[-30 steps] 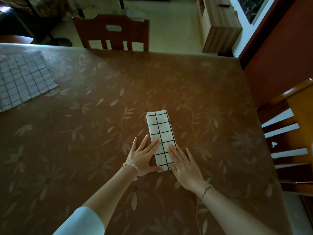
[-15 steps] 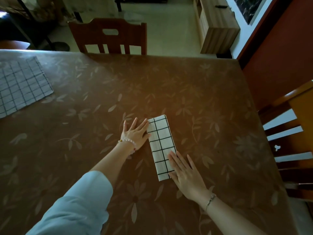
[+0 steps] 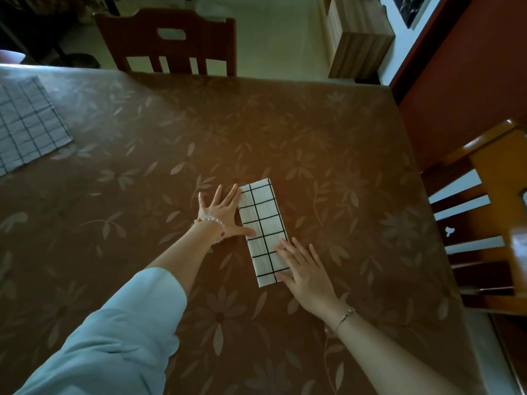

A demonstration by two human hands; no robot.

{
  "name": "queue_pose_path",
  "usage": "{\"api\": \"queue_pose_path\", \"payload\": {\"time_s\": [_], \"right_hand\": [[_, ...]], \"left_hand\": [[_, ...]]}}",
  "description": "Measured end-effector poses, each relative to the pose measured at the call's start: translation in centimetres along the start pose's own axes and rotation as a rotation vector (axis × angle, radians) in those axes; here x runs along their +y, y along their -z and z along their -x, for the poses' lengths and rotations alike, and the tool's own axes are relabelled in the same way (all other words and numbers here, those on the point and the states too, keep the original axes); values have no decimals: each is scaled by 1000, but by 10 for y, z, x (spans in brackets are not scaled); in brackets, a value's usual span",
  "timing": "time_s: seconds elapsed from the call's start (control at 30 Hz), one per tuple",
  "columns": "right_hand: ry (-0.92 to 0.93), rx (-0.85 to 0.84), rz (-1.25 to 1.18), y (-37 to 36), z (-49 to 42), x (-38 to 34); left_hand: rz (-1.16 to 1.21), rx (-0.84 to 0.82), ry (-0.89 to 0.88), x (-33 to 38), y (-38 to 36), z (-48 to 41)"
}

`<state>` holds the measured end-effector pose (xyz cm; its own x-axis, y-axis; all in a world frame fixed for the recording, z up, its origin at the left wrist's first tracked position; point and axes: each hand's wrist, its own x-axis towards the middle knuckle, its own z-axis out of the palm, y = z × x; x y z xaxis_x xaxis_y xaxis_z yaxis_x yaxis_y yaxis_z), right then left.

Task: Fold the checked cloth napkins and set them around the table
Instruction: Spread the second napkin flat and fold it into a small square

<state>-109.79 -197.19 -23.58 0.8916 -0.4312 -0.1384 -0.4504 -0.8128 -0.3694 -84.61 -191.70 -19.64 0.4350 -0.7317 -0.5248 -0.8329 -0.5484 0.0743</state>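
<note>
The left hand (image 3: 221, 210) lies flat on the bench (image 3: 313, 132) with fingers straight and spread. Its inner edge is pressed along the left side of the folded napkin (image 3: 261, 220) and its thumb rests on the cloth; it grips nothing. The right hand (image 3: 308, 273) is also flat and open, with its fingertips on the near right part of the same napkin, holding the layers down rather than grasping them.

The napkin is a narrow checked strip lying slightly askew in the middle of the bench, on a brown flowered cover. A second checked napkin (image 3: 27, 124) lies spread out and unfolded at the far left edge, well apart from the hands. One chair (image 3: 168, 44) stands at the far side and another chair (image 3: 490, 201) at the right.

The cover looks smooth, so uneven pressure from the two hands could make the strip slide or twist. If the hands lift off without a firm crease, the layers may spring open. The loose pale sleeve (image 3: 119, 332) could also catch the cloth.
</note>
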Motion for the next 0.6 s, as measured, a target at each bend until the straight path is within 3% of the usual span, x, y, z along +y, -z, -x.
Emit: {"api": "queue_pose_path", "payload": {"time_s": [0.2, 0.43, 0.6], "right_hand": [[-62, 37, -66, 9, 11, 21], [-60, 31, -1, 11, 12, 18], [-6, 108, -7, 13, 10, 11]], "left_hand": [[-3, 95, -32, -2, -4, 3], [116, 500, -254, 43, -44, 68], [58, 517, -371, 61, -99, 110]]}}
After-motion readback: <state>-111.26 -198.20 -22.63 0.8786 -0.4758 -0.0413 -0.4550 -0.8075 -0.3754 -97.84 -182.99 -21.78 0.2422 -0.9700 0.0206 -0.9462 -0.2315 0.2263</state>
